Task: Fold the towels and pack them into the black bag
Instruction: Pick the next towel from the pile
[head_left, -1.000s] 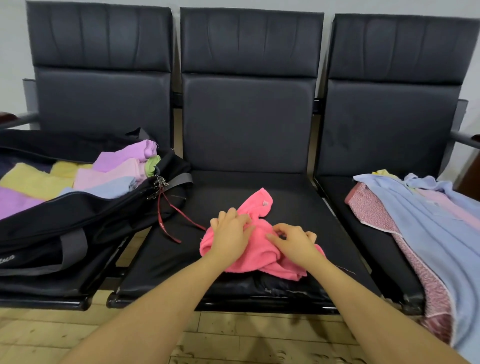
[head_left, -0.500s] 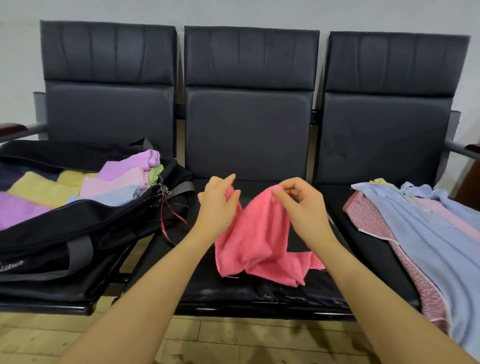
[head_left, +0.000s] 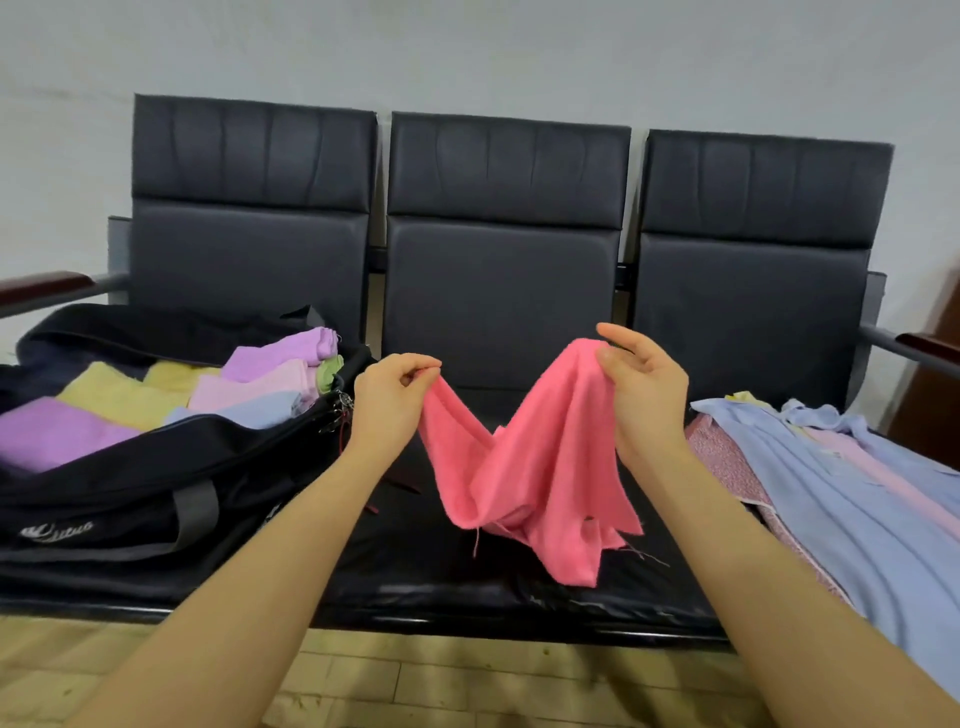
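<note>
A pink towel (head_left: 540, 467) hangs in the air over the middle seat, sagging in a V between my hands. My left hand (head_left: 389, 400) pinches its left top corner. Its right top corner is pinched by my right hand (head_left: 641, 389), whose other fingers are spread. The towel's lower end touches the seat. The black bag (head_left: 130, 488) lies open on the left seat, holding several folded towels (head_left: 244, 384) in purple, yellow, pink, blue and green.
Three joined black chairs (head_left: 504, 291) stand against a grey wall. A pile of light blue and pink patterned cloths (head_left: 852, 493) covers the right seat. Armrests stick out at both ends. Wooden floor runs below the seat edge.
Both hands lifted the pink towel off the middle seat and pulled its top corners apart. The view has tilted upward.
</note>
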